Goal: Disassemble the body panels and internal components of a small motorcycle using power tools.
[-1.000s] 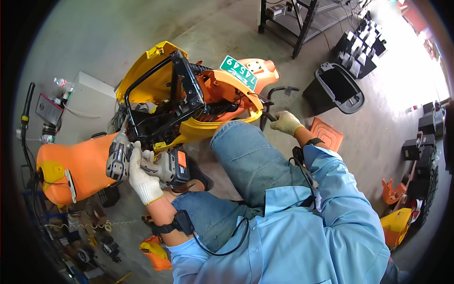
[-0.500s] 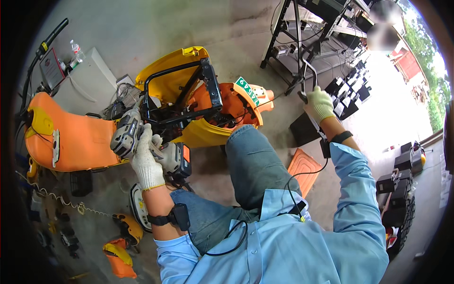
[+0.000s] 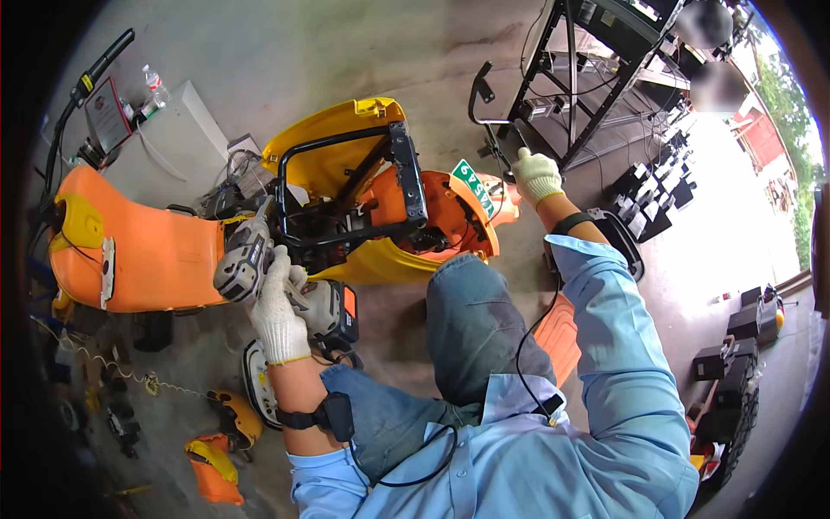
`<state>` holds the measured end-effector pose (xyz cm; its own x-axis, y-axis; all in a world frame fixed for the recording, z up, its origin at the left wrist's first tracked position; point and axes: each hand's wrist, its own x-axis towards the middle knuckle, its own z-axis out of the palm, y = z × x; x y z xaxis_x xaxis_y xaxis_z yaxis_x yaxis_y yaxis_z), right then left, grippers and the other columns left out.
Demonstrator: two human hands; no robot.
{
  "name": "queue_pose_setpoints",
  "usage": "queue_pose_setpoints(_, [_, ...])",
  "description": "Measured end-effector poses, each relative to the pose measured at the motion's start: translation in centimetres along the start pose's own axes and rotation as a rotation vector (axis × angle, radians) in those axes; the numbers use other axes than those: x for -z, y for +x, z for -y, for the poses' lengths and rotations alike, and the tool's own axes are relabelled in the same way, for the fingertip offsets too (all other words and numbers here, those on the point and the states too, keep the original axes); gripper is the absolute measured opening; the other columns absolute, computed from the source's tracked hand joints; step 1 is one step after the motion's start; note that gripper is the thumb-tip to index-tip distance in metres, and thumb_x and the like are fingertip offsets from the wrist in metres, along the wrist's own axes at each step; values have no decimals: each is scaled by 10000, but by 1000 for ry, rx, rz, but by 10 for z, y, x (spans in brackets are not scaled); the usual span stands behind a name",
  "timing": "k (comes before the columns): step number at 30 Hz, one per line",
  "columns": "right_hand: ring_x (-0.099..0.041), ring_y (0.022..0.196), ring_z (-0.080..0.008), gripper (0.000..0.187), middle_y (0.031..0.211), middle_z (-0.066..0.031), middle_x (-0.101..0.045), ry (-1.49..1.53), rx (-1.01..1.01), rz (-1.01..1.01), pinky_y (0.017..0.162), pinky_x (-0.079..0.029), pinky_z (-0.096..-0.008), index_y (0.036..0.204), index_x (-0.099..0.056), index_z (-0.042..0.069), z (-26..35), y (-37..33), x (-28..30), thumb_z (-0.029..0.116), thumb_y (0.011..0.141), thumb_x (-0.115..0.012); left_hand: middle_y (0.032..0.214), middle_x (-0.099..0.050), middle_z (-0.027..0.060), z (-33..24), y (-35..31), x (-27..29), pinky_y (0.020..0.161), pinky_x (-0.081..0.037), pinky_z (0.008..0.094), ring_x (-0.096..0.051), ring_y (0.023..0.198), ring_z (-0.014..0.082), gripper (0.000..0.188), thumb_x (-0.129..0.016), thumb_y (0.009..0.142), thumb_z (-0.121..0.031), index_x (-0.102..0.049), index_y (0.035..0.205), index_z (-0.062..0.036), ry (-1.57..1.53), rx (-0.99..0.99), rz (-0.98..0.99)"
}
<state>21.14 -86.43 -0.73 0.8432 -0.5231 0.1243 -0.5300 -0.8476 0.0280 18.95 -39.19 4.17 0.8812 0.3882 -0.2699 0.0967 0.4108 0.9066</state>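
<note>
left grip [image 3: 278,304] holds power tool [image 3: 245,259] — right grip [image 3: 537,176], bent metal bar [image 3: 494,122]

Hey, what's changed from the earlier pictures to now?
The right hand has carried the dark bent bar away from the person, from beside the yellow-and-orange vehicle body toward the black shelf rack. Nothing was visibly let go. The left hand still holds the grey power tool.

Downward fisheye view from head
</note>
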Motion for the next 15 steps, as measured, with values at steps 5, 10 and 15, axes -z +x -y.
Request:
queue_pose_setpoints(5, [-684,900,-423,197,930,-221,-688,-8,63,-6,780,-552,-501,1012,-639,79,1,16,-31,220,917,-540,944,-710,40,2,11,1,579,-528,273,-617,625,121,282,-792,816,-76,-701,1082,-65,52,27,22])
queue_pose_setpoints(10, [-674,908,-366,169,927,-186,-673,-142,198,-98,773,-547,-457,955,-650,77,-17,45,-61,217,894,-579,1082,-713,59,6,16,-2,645,-557,293,-635,727,124,299,-728,866,-87,-676,1159,-55,30,2,98])
queue_pose_setpoints(15, [-662,889,-377,149,910,-190,-657,-89,267,-209,769,-535,-469,948,-637,77,-14,56,-75,189,894,-556,1136,-704,102,5,19,-8,659,-582,317,-631,689,139,358,-698,875,-52,-624,1225,-49,-1,-10,142])
